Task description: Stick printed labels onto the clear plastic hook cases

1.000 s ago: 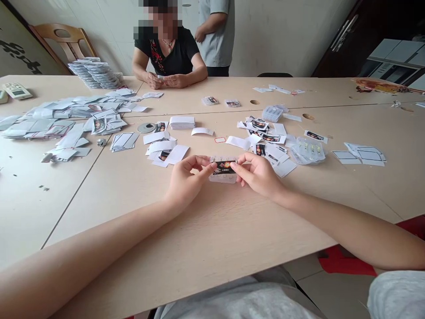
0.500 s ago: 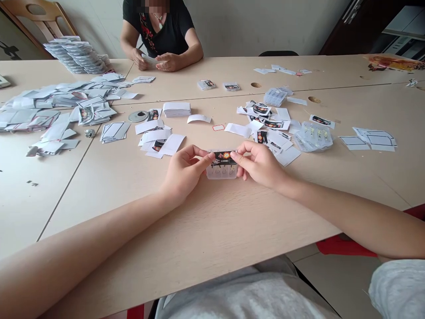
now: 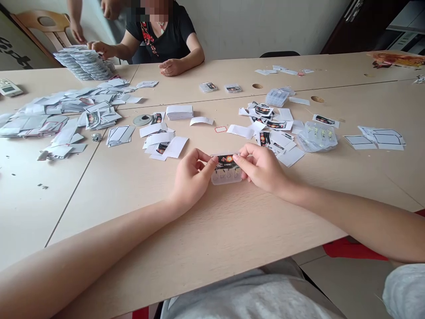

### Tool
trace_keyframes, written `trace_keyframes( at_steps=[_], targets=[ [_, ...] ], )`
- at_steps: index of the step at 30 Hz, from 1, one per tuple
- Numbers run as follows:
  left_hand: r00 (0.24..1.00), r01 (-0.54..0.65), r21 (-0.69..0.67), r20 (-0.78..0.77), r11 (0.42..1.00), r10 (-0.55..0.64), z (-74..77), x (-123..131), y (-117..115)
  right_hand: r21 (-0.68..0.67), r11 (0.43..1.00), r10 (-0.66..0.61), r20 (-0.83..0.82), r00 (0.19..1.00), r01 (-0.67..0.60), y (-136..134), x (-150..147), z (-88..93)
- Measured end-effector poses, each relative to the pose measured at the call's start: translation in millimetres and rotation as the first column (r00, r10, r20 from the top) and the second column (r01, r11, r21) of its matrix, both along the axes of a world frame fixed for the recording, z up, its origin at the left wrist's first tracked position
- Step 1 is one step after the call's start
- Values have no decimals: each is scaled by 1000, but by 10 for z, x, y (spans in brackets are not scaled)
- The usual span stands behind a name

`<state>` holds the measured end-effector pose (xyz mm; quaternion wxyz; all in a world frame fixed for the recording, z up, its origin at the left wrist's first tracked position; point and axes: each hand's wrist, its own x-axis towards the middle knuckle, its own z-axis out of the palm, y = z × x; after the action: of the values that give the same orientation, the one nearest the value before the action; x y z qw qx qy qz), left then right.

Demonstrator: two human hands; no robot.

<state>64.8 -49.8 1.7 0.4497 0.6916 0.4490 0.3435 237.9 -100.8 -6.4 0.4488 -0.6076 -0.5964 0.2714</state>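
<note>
Blister pack [image 3: 226,170] pretty much in the same spot, held low over the table [image 3: 206,248] in front of the body, black label card across its top half. Touching the wood or not, can't tell. Left hand [image 3: 192,177] on the left end, thumb and forefinger pinching it, other fingers curled under. Right hand [image 3: 262,168] pinching the right end the same way.

Versus half a second back: same grip, pack a touch lower and closer in. Bigger change across the table: co-worker's hand [image 3: 99,48] now stretched out to the stack of clear packs [image 3: 83,64] at far left, co-worker's other hand [image 3: 171,67] left flat in front. Another person's hand [image 3: 78,31] newly in view above that stack. Loose label cards [image 3: 268,128] just beyond the right hand, pile of clear trays [image 3: 317,135] right of those.
</note>
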Motion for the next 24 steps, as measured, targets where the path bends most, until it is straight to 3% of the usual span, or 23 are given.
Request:
trace_keyframes(
  at_steps=[9,16,24],
  targets=[
    [999,-48,56,-5,997,48,-10,23,-12,77,997,-30,108,994,22,-10,-46,25],
    [999,-39,6,14,999,39,33,51,-41,92,995,-49,127,991,38,-8,-50,36],
    [999,-30,54,-13,998,31,2,57,-46,97,995,-47,122,991,36,-5,-52,38]
  ],
)
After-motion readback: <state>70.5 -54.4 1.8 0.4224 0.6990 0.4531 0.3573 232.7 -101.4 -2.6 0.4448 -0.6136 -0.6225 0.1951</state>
